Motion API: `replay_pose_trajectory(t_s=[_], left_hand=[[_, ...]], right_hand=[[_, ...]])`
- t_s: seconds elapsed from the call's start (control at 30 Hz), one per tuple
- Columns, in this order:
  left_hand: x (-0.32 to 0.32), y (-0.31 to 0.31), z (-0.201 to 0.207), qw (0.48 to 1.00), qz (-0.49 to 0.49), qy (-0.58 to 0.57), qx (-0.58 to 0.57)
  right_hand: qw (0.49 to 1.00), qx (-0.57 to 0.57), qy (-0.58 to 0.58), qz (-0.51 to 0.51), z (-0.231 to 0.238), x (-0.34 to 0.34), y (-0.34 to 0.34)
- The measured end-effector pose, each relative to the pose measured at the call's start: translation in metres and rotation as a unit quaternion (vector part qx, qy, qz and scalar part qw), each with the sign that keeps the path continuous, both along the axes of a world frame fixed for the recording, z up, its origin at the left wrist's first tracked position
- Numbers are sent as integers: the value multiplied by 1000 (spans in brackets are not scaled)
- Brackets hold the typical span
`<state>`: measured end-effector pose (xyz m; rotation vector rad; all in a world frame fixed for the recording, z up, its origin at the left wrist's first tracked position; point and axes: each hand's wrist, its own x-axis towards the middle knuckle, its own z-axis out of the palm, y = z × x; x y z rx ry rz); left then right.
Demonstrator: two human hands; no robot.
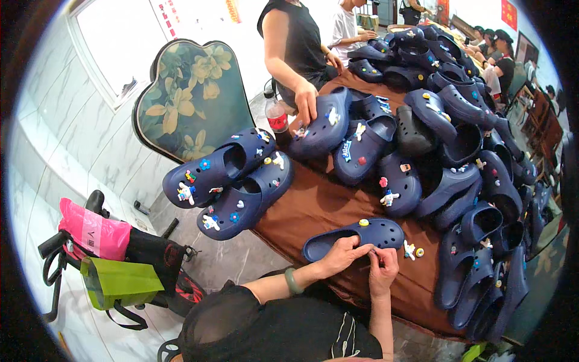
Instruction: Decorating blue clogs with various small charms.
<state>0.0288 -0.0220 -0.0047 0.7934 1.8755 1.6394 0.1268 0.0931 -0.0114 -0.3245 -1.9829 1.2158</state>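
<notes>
A navy clog with a small yellow charm on its upper lies at the table's near edge, toe to the right. My left hand, a green bangle on its wrist, is closed at the clog's near side, with a finger reaching to my other hand. Beside it my right hand pinches at the clog's near edge; what is between the fingertips is too small to make out. A white figure charm and a yellow round charm lie on the brown cloth right of the toe.
Navy clogs with charms are heaped along the table's far and right sides. A decorated pair sits at the left edge. Across stands a person with a hand on a clog, near a bottle. A floral chair back stands left.
</notes>
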Motion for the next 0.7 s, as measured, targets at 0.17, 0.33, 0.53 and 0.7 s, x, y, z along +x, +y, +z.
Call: replay_pose_trajectory(t_s=[0.17,0.33,0.53,0.7], left_hand=[[-1,1,-6,999,8,34,-10],[-1,5,-9,997,47,62,-22],[-25,8,3,989,-14,-40,-144],[-17,-4,49,961,-105,-257,1]], right_hand=[[998,52,43,2,-2,0,0],[979,181,88,17,0,7,0],[994,1,-60,-96,14,21,57],[928,263,-184,-190,1,29,88]])
